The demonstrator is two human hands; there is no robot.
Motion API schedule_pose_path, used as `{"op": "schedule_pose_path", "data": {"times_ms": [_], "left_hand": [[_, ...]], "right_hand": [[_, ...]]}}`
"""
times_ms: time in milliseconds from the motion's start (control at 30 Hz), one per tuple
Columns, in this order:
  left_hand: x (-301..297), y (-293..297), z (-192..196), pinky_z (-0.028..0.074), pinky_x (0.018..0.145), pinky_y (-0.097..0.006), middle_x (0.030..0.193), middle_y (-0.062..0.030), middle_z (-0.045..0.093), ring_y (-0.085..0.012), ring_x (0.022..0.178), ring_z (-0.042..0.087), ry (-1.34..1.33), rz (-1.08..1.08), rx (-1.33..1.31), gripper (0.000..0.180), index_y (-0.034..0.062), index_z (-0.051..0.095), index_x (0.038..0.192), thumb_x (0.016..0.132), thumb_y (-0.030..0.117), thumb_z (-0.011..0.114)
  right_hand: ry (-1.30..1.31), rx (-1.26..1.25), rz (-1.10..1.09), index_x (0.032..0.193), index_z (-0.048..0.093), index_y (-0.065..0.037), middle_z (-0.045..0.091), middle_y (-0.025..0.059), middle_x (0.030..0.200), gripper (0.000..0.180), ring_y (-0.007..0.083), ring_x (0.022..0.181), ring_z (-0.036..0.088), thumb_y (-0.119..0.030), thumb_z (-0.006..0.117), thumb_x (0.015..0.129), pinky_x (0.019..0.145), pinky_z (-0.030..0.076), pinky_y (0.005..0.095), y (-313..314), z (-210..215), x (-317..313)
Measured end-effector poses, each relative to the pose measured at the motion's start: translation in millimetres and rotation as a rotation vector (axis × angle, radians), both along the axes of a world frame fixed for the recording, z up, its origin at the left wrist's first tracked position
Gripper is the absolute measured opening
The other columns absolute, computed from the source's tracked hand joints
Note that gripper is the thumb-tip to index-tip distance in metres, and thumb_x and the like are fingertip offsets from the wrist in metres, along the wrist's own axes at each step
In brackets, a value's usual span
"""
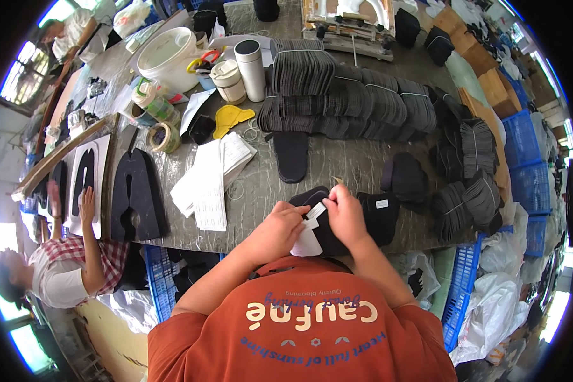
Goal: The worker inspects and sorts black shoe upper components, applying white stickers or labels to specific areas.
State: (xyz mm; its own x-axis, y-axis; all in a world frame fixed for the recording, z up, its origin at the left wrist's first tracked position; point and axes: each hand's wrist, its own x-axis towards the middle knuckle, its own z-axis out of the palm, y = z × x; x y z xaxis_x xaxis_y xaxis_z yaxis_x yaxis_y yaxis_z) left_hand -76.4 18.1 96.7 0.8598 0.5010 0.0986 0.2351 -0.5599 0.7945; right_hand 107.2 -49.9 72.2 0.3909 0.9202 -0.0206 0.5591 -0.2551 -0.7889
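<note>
Your left hand [277,230] and right hand [345,213] meet at the near edge of the worktop [356,167], just in front of your chest. Both are closed in a pinch on a small white label [314,212], the fingertips of each hand touching it from either side. Under the label lies a black insole piece [328,239] with a larger white paper sheet [307,244] against it, both resting at the near edge beneath your hands. Whether your left hand also grips the white sheet cannot be told.

Just to the right of your right hand sits another black piece with a white tag [381,213], touching the near edge. Beyond your hands, toward the middle of the worktop, a single black insole [291,156] lies flat and apart from the rest. Bundled stacks of black insoles [350,102] fill the far middle and run along the right edge. To the left of your hands a spread of white paper slips [210,178] lies near the middle. Toward the far left corner stand a white bucket [167,58], a grey cylinder flask [251,69], rolls of tape [164,136] and a yellow shaped piece [229,118]. Off the left edge another person [67,267] presses a hand onto black cut-out shapes [134,191].
</note>
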Motion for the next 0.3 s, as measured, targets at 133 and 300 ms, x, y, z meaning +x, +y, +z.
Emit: {"op": "schedule_pose_path", "data": {"times_ms": [133,300], "left_hand": [[-4,8,10,0.044,0.085,-0.037,0.098,-0.0171,0.064,-0.0307,0.093,0.054,0.023,0.020,-0.192,0.025,-0.0057,0.060,0.108,0.086,0.005,0.053],[-5,6,5,0.045,0.087,-0.037,0.093,-0.0174,0.065,-0.0305,0.097,0.056,0.185,0.097,-0.351,0.025,0.0000,0.064,0.107,0.086,0.012,0.059]], "right_hand": [[0.069,0.073,-0.080,0.084,0.048,-0.003,0.055,0.0140,0.065,0.016,0.0283,0.058,0.055,-0.005,0.064,0.081,0.057,0.044,0.0372,-15,-21,58],[-0.007,-0.015,-0.411,0.093,0.048,-0.004,0.062,0.0164,0.081,0.019,0.0272,0.074,0.062,-0.005,0.064,0.082,0.067,0.047,0.0361,-46,-28,107]]}}
